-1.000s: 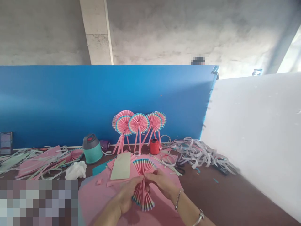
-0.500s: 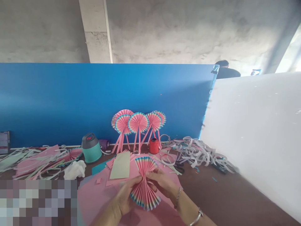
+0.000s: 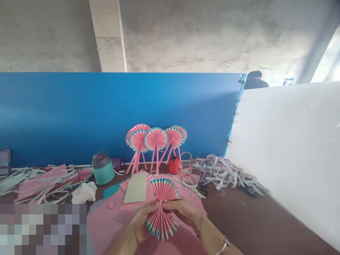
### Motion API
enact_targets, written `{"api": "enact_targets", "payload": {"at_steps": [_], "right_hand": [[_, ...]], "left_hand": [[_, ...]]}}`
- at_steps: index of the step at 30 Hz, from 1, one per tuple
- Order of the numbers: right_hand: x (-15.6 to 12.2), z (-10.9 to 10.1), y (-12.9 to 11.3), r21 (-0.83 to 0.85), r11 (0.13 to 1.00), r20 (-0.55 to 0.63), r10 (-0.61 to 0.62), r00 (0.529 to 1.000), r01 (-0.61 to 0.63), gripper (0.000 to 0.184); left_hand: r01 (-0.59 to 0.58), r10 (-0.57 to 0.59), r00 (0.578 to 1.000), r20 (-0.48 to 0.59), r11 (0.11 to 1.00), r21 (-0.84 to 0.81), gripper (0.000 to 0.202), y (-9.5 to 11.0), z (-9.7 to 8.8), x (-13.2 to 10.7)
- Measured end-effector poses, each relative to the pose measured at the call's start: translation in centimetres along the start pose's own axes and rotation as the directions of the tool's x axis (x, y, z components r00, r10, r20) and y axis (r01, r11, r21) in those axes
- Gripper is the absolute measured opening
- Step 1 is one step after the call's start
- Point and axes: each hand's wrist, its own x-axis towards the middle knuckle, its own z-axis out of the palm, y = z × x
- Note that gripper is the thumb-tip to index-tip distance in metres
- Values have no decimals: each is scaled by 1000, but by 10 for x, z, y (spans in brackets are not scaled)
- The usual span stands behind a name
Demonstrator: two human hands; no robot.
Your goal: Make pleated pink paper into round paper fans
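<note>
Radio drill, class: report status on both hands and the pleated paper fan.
Left grip and right grip pinching the pleated paper fan at its middle. Fan spread above and below them. Pink paper sheet beneath; pale green card just beyond.

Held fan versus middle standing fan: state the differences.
The held paper fan is pinched at the middle into two wedges; the standing paper fan is a full round disc. The held paper fan shows no stick; the standing paper fan has pink sticks. Both have pink pleats with multicoloured edges.
</note>
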Motion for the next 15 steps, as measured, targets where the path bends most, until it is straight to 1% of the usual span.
{"api": "enact_targets", "payload": {"at_steps": [1,3,5,6,9,11,15], "right_hand": [[0,1,0,3,1000,-4,3,1000,-3,22],[0,3,0,5,1000,-17,-9,1000,9,23],[0,5,0,14,998,-44,-59,997,59,23],[0,6,-1,16,995,-61,-94,994,95,22],[2,5,-2,-27,980,-101,-200,974,199,16],[5,4,-1,-71,968,-133,-246,960,239,15],[10,4,4,-116,961,-198,-268,943,249,14]], "left_hand": [[11,-10,1000,-23,1000,17,16,-1,0,0],[15,-7,995,-104,997,71,16,-1,0,1],[-9,40,984,-175,985,173,18,2,2,1],[-36,84,978,-190,970,241,18,5,4,2],[-145,260,948,-184,866,479,16,13,11,2],[-195,347,924,-162,790,581,16,17,15,3],[-247,430,897,-107,687,684,21,15,13,8]]}}
